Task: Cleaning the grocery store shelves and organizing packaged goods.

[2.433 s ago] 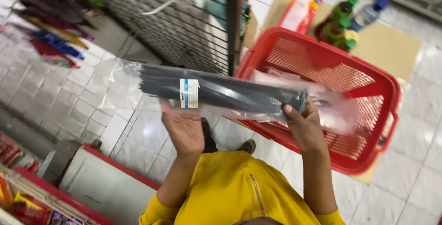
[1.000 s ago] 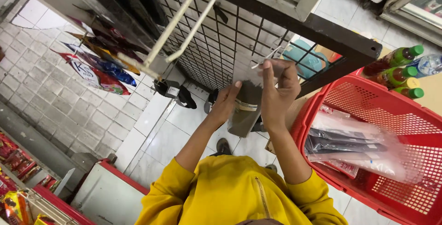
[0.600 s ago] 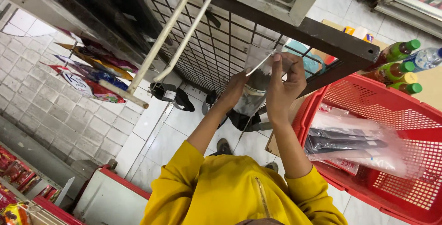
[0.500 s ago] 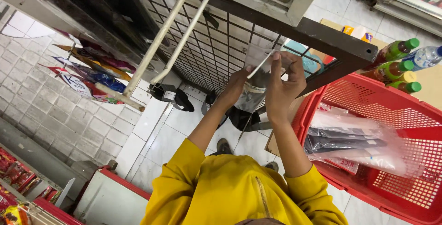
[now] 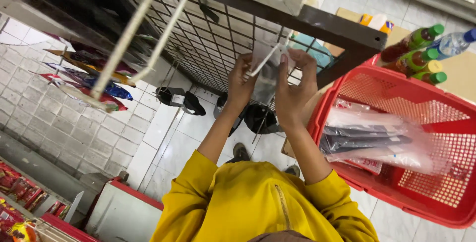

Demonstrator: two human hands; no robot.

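We hold clear packet (image 5: 265, 71) up — left hand (image 5: 239, 81), right hand (image 5: 292, 86) both pinching it, prob. touching wire grid (image 5: 208, 39); red basket (image 5: 382, 73) close at right.

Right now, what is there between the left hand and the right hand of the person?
In the head view, a small clear plastic packet with dark contents sits between the left hand and the right hand. Both hands grip it in front of the wire grid rack.

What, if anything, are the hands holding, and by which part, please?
Both the left hand and the right hand hold a clear packet by its top edge, against the wire rack.
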